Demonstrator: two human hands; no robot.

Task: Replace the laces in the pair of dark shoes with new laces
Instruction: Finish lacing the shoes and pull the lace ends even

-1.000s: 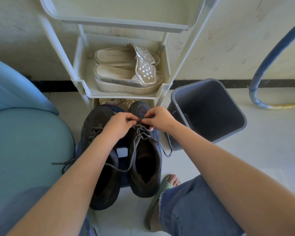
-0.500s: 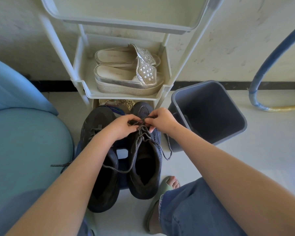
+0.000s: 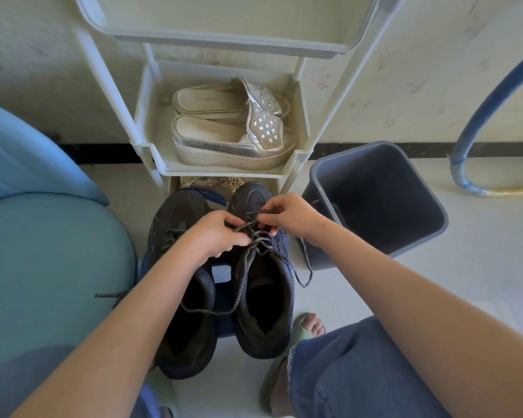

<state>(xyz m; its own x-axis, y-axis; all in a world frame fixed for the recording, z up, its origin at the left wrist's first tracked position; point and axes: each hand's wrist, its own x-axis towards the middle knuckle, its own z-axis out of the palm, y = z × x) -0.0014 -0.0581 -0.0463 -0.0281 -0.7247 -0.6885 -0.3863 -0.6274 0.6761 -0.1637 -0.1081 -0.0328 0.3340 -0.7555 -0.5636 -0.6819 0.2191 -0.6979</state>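
Two dark shoes stand side by side on the floor in front of me, toes pointing away. The right shoe carries a dark speckled lace threaded through its eyelets, with loose ends trailing down both sides. My left hand pinches one strand of that lace near the lowest eyelets. My right hand pinches the other strand just across from it, over the shoe's toe end. The left shoe lies partly under my left forearm, and its own lace end trails to the left.
A white plastic rack stands right behind the shoes with a pair of silver platform sandals on its shelf. A grey bin sits to the right. A teal cushion fills the left. My knee and sandalled foot are lower right.
Both hands have stayed at the right shoe's lower eyelets, working the lace. The strand between them now shows longer, and my right hand sits slightly further right.
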